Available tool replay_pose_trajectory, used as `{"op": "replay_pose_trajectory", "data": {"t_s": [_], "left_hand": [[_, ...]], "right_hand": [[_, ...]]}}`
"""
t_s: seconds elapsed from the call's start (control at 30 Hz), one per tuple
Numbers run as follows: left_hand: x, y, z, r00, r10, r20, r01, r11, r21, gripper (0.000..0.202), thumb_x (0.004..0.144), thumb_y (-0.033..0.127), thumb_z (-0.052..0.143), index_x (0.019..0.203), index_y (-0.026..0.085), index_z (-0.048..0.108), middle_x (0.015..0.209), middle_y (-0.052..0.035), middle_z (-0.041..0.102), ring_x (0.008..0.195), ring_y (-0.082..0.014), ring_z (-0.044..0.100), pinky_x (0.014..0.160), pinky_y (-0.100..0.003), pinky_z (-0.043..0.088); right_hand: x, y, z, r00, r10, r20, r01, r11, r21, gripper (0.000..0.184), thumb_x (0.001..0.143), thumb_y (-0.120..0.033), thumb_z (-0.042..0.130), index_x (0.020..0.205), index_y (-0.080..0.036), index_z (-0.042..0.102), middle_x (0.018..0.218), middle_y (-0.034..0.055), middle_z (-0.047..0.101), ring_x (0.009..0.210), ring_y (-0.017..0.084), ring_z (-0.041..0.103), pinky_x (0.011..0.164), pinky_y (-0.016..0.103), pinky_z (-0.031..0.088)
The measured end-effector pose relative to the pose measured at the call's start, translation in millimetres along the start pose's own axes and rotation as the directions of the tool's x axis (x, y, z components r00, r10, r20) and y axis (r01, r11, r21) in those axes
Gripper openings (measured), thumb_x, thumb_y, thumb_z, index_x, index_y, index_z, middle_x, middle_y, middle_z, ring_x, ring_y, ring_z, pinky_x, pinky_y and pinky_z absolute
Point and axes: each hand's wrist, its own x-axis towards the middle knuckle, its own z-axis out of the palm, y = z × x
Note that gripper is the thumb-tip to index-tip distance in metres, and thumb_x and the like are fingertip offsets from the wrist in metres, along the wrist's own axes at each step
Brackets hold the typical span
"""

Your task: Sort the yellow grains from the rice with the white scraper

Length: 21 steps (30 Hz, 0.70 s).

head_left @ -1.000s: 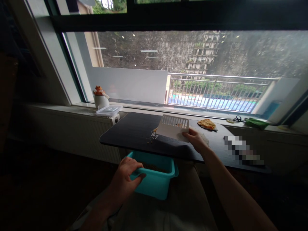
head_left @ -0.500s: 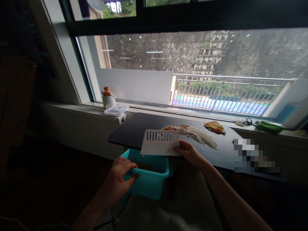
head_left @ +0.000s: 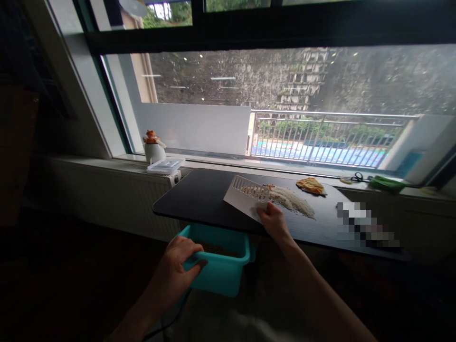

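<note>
My left hand [head_left: 181, 263] is closed on the near left rim of a teal plastic bin [head_left: 223, 273], thumb outside and fingers over the edge. Brown grain-like material [head_left: 217, 248] lies in the bin. A flat white slotted scraper [head_left: 239, 203] is pinched at its right end by my right hand [head_left: 274, 221]. It is tilted over the dark tabletop [head_left: 199, 192], its row of slots along the upper edge. Just beyond and right of it spreads a pile of pale and orange-brown grains [head_left: 290, 198], partly hidden by the scraper.
A folded yellow cloth [head_left: 310, 185] lies behind the grains. On the sill are scissors [head_left: 357, 177], a green cloth [head_left: 386, 184] and a white pot with an orange figure [head_left: 154, 151]. A clear lid [head_left: 166, 165] rests above the radiator [head_left: 142, 190].
My right hand has moved the scraper from above the bin's edge up and forward over the tabletop to the grains, turning it. My left hand stays on the bin; the view has shifted slightly.
</note>
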Motion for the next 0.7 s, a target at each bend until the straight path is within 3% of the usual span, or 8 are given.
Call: {"op": "replay_pose_trajectory", "data": {"t_s": [0.17,0.27,0.5,0.7], "left_hand": [[4.2,4.3,7.9,1.000,0.007,0.010,-0.007,1.000,-0.019,0.002,0.080,0.025,0.065,0.081,0.024,0.067,0.080,-0.0014,0.064,0.082,-0.0223,0.059,0.075,-0.036,0.050],[8.8,8.5,12.1,1.000,0.015,0.025,-0.014,1.000,-0.021,0.002,0.080,0.024,0.065,0.080,0.023,0.066,0.077,-0.0012,0.064,0.081,-0.0219,0.059,0.077,-0.036,0.050],[12.3,14.4,16.3,0.999,0.051,0.008,-0.051,0.998,-0.029,0.003,0.080,0.024,0.066,0.083,0.022,0.067,0.078,-0.0014,0.066,0.082,-0.0224,0.059,0.081,-0.039,0.050],[11.9,16.1,16.6,0.998,0.055,0.006,-0.055,0.998,-0.031,0.004,0.078,0.020,0.067,0.081,0.022,0.067,0.077,-0.0005,0.065,0.080,-0.0220,0.060,0.080,-0.038,0.050]], "right_hand": [[11.0,8.7,-46.1,0.994,0.021,-0.105,-0.037,0.987,-0.153,0.021,0.071,-0.035,0.058,0.081,-0.020,0.068,0.069,0.0034,0.069,0.064,0.021,0.062,0.062,0.032,0.048],[20.6,10.6,-58.3,0.993,0.012,-0.119,-0.030,0.989,-0.148,0.025,0.071,-0.035,0.058,0.085,-0.018,0.068,0.071,0.0038,0.070,0.068,0.022,0.063,0.065,0.033,0.049],[40.7,10.4,-41.7,0.998,-0.059,-0.023,0.059,0.997,0.042,0.020,0.071,-0.040,0.065,0.082,-0.024,0.068,0.079,0.0042,0.073,0.077,0.025,0.066,0.073,0.037,0.052],[41.8,10.3,-40.4,0.998,-0.047,0.032,0.045,0.997,0.069,0.026,0.071,-0.041,0.066,0.087,-0.021,0.067,0.082,0.0049,0.073,0.077,0.023,0.067,0.075,0.039,0.054]]}}
